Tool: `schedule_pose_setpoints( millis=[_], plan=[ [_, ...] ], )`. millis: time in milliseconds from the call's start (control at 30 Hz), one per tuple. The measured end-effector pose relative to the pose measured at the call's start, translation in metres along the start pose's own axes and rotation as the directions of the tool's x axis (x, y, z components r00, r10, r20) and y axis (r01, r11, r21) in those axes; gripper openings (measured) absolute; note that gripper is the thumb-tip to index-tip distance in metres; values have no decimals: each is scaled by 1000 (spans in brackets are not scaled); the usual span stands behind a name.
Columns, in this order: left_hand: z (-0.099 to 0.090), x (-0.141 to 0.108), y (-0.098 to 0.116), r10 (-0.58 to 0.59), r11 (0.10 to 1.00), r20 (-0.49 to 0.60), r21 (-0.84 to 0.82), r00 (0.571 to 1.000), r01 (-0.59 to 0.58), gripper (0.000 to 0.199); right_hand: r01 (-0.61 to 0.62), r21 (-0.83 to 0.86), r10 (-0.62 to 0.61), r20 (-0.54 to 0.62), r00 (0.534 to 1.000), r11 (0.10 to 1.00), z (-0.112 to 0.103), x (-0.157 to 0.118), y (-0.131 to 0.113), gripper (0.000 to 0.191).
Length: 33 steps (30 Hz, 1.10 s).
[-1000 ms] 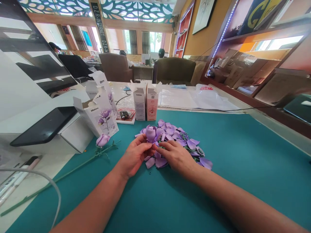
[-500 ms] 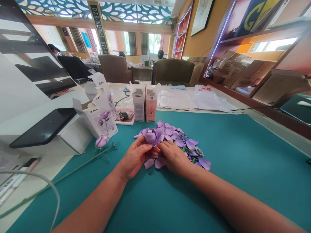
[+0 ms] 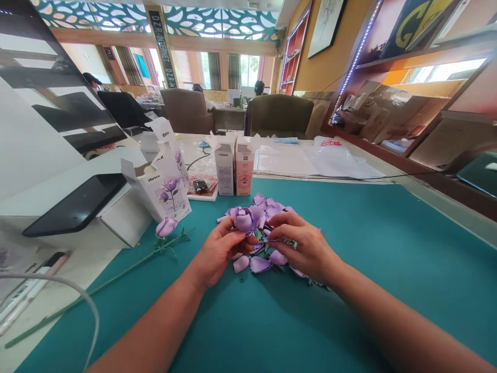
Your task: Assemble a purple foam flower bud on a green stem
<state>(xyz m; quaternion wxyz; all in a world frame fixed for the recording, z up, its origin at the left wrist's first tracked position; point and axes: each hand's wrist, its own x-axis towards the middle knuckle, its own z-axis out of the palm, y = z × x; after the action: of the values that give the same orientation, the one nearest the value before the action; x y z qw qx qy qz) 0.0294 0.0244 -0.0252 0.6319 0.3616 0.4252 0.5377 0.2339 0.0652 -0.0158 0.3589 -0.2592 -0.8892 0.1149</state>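
Over the middle of a teal desk mat (image 3: pixel 373 295), both hands work close together above a heap of loose lilac foam petals (image 3: pixel 259 264) mixed with green leaf pieces (image 3: pixel 281 243). The left hand (image 3: pixel 223 254) is closed around the base of a lilac foam rose bud (image 3: pixel 244 219), its fingers curled beneath the bud and holding it just above the far left of the heap. The right hand (image 3: pixel 305 243) sits just to the right of the bud, its fingertips (image 3: pixel 274 228) drawn together beside it; they hide whatever lies between them, so a grip on a petal cannot be confirmed. Left of the hands, a finished lilac rose head (image 3: pixel 166 227) on a long green stem (image 3: pixel 116 274) lies across the mat, the stem running toward the near left. At the far edge of the mat stand an open white box (image 3: pixel 165 189) printed with purple flowers, a white carton (image 3: pixel 225 171) and a pink carton (image 3: pixel 244 171). Clear plastic bags (image 3: pixel 341 160) lie on the table to the far right, and a white printer (image 3: pixel 124 217) sits on the left.
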Motion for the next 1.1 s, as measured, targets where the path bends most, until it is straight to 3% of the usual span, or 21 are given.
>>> schedule_pose_setpoints(
  millis=[167, 400, 667, 1100],
  plan=[
    [1, -2, 1, 2, 1000, -10, 20, 1000, -1, 17, 35, -74, -43, -108, 993, 997, -13, 2, -10, 13],
    [3, -4, 1, 23, 1000, -10, 21, 1000, -23, 12, 176, -172, -206, -177, 962, 969, -6, 2, -14, 14],
    [6, -4, 0, 24, 1000, -7, 4, 1000, -24, 14, 246, -293, -305, -178, 936, 924, -1, 2, -16, 17],
    [9, -6, -2, -1, 1000, 17, 15, 1000, 1, 11, 248, -328, -311, -156, 937, 912, 2, 1, -16, 20]
  ],
)
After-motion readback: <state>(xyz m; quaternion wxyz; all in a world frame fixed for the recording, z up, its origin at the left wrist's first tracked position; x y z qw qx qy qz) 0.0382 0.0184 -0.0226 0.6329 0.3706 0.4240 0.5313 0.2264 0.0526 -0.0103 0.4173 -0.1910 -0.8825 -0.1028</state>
